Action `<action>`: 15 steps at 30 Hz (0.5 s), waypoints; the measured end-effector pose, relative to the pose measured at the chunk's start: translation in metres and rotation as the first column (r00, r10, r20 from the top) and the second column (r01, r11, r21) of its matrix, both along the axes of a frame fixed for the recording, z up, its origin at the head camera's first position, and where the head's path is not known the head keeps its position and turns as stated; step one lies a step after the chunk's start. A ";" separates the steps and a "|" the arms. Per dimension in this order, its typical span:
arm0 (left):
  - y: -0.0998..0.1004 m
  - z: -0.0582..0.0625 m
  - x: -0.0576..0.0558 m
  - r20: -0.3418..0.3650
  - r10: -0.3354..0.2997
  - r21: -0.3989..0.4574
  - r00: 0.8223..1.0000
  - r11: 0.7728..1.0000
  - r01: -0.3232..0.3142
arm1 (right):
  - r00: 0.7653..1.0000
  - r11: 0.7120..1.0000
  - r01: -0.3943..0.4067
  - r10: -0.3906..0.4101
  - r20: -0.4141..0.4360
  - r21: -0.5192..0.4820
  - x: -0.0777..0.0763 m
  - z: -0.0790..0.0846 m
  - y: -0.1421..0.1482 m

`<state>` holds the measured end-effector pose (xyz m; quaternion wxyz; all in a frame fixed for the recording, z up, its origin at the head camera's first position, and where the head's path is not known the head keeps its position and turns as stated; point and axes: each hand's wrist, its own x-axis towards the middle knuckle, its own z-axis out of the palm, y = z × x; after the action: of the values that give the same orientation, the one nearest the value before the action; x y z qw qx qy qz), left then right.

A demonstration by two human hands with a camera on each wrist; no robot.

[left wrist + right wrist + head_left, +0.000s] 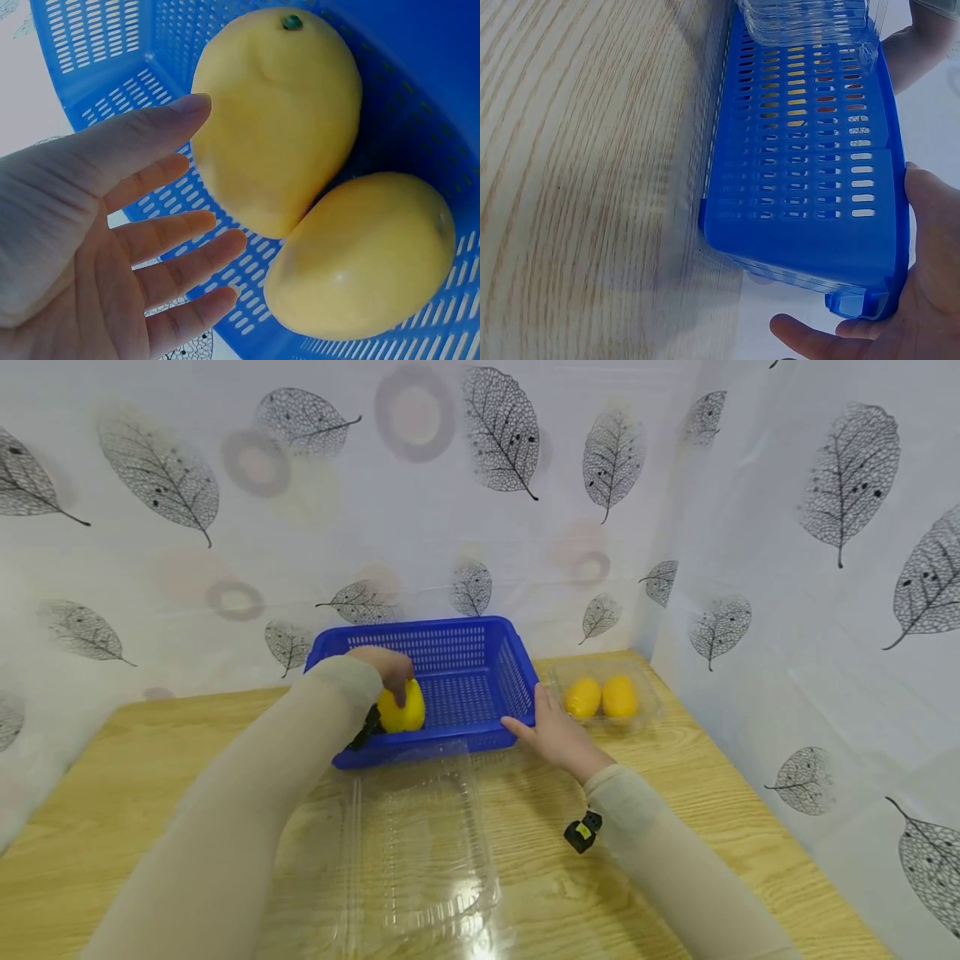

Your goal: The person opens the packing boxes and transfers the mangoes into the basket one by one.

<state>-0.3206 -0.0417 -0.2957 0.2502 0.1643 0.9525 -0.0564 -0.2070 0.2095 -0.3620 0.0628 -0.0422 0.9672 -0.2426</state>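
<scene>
My left hand is over the left part of a blue plastic basket, beside a yellow mango-like fruit. In the left wrist view, the left hand has its fingers spread and its thumb tip at the edge of a large yellow fruit with a green stem end. Whether the thumb touches it I cannot tell. A second yellow fruit lies against the first in the basket. My right hand rests at the basket's right front corner, thumb at the rim, fingers extended.
A clear plastic container lies on the wooden table in front of the basket. To the right, another clear box holds two orange-yellow fruits. A leaf-printed curtain hangs behind and to the right.
</scene>
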 end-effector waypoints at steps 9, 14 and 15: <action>-0.013 0.012 0.003 0.031 0.022 0.055 0.999 0.998 -0.024 | 1.000 1.000 0.002 -0.002 0.003 -0.010 0.002 0.002 -0.002; -0.018 0.015 0.006 0.030 0.018 0.066 0.999 0.998 -0.020 | 1.000 1.000 -0.005 0.005 0.002 -0.006 0.001 0.001 -0.001; -0.019 0.017 0.007 0.027 0.007 0.065 1.000 0.998 -0.009 | 1.000 1.000 -0.006 0.006 0.003 -0.007 0.002 0.001 -0.001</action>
<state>-0.3138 -0.0610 -0.2790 0.2574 0.1694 0.9511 -0.0221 -0.2055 0.2083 -0.3607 0.0647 -0.0448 0.9661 -0.2458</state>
